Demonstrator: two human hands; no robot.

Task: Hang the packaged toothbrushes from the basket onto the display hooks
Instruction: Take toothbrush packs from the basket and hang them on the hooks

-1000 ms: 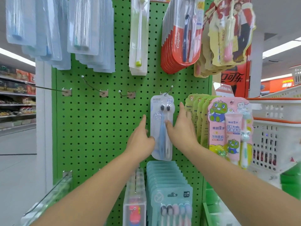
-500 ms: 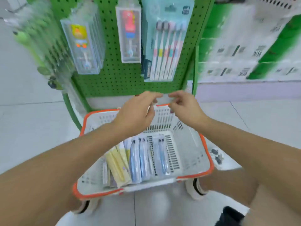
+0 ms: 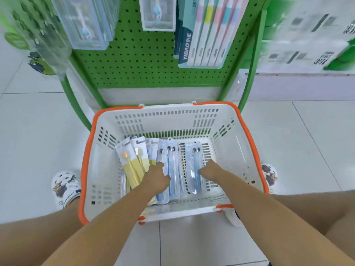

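A white basket with an orange rim (image 3: pixel 88 150) stands on the floor below the green pegboard (image 3: pixel 134 60). Several packaged toothbrushes lie in it: yellow packs (image 3: pixel 132 162) at the left, a stack of blue packs (image 3: pixel 173 160) in the middle, and a single blue pack (image 3: pixel 194 156) to the right. My left hand (image 3: pixel 156 176) is down on the left edge of the blue stack, fingers curled and thumb lying across a pack. My right hand (image 3: pixel 209 169) pinches the single blue pack at its right side, thumb on top.
Hanging packs fill the lower pegboard: clear boxed brushes (image 3: pixel 88 22) at the left, a multi-brush pack (image 3: pixel 203 35) at the right. My feet in white clogs (image 3: pixel 66 186) flank the basket. A green frame post (image 3: pixel 249 73) stands behind the basket's right corner.
A second ago both hands were at a blue pack on a pegboard hook. The view has tipped down, and both hands have dropped from above the basket's rim onto the blue packs inside.
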